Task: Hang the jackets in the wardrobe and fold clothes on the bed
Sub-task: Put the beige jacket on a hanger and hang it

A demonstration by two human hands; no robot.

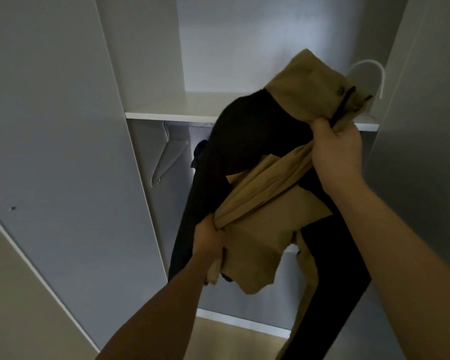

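A person stands before an open white wardrobe, both arms raised toward it. The left hand grips a bunched fold of a tan jacket low down, fingers curled tight into the cloth. The right hand clutches the same jacket higher up, near its collar, where a dark button shows. The jacket has a black lining that bulges out between the two hands and trails down on the right. A white hanger hook curves up behind the collar, above the wardrobe shelf. Below the shelf, on the left, a bare white hanger hangs, and a dark garment is partly visible beside it.
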